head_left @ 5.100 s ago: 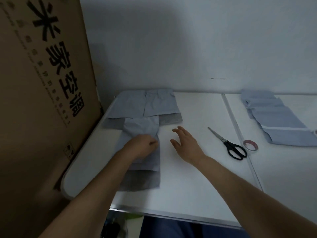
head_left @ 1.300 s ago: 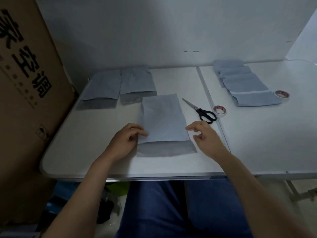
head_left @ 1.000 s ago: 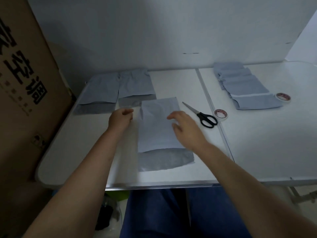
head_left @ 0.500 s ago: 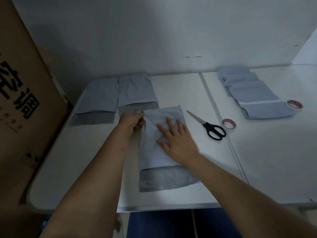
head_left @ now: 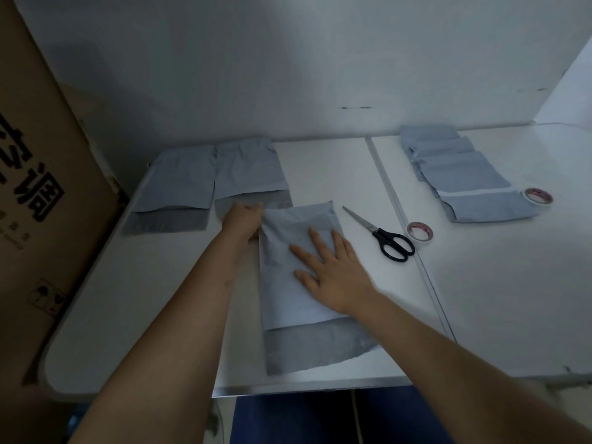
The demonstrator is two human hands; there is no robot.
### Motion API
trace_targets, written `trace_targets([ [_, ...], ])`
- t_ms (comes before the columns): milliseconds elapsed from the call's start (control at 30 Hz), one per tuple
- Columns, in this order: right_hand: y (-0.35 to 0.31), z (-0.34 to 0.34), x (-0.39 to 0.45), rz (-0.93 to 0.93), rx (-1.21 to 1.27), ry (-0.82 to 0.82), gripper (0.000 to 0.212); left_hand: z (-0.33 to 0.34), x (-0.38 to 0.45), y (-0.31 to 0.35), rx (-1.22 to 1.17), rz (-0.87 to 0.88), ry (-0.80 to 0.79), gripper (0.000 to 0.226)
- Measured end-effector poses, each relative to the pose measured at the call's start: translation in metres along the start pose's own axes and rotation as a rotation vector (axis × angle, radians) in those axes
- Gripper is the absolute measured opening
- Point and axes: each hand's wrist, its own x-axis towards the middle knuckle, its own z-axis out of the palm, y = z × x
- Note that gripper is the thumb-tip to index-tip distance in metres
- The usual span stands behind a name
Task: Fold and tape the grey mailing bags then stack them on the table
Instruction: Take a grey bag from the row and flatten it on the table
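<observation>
on the white table [head_left: 320,168], the grey mailing bag [head_left: 288,251] is pinched at its far left corner by the left hand [head_left: 243,219]; the right hand [head_left: 333,267], previously nearer the far edge, is pressed flat, fingers spread.

Dim, bluish, soft-focus wide-angle view (edges bowed), heavy shadow on the left, brighter toward the right.
</observation>
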Motion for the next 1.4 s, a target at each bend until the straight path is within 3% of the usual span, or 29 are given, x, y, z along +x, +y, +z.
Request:
trace_targets([
  [67,0.001,0.001,-0.003,-0.004,0.000,0.002,0.067,0.005,-0.012,0.007,0.038,0.070,-0.047,0.021],
  [167,0.001,0.002,-0.008,0.005,0.012,0.001,0.067,0.014,-0.017,0.002,-0.030,0.191,-0.094,0.032],
  [267,0.001,0.002,-0.009,0.019,0.011,0.011,0.068,0.019,-0.020,-0.002,0.053,0.301,-0.008,0.032],
  [367,0.000,0.002,-0.007,0.032,0.012,0.002,0.070,0.022,-0.032,0.001,0.348,0.742,0.184,0.036],
  [433,0.001,0.002,-0.005,0.034,0.012,0.021,0.070,0.024,-0.043,0.000,0.506,0.995,0.044,0.035],
  [467,0.002,0.001,-0.004,0.036,0.011,0.030,0.071,0.026,-0.047,-0.004,0.565,1.033,-0.079,0.033],
  [533,0.006,0.000,-0.004,0.039,0.007,0.028,0.073,0.027,-0.052,-0.020,0.648,1.013,-0.253,0.027],
  [667,0.013,-0.008,-0.005,-0.011,0.114,0.056,0.072,0.027,-0.055,-0.038,0.607,0.954,-0.290,0.030],
  [833,0.023,-0.014,-0.018,-0.044,0.400,0.289,0.027,0.011,-0.086,-0.023,0.454,0.682,-0.354,0.026],
  [933,0.026,-0.024,-0.029,-0.002,0.564,0.178,0.022,-0.010,-0.103,-0.025,0.568,0.580,-0.546,0.016],
  [1100,0.036,-0.034,-0.045,0.071,0.719,0.075,0.028,-0.042,-0.124,-0.040,0.704,0.470,-0.805,0.046],
  [1233,0.045,-0.035,-0.057,0.088,0.795,0.053,0.033,-0.044,-0.130,-0.049,0.718,0.521,-0.766,0.032],
  [1400,0.051,-0.041,-0.067,0.094,0.784,0.039,0.050,-0.037,-0.133,-0.053,0.465,0.473,-0.600,0.006],
])
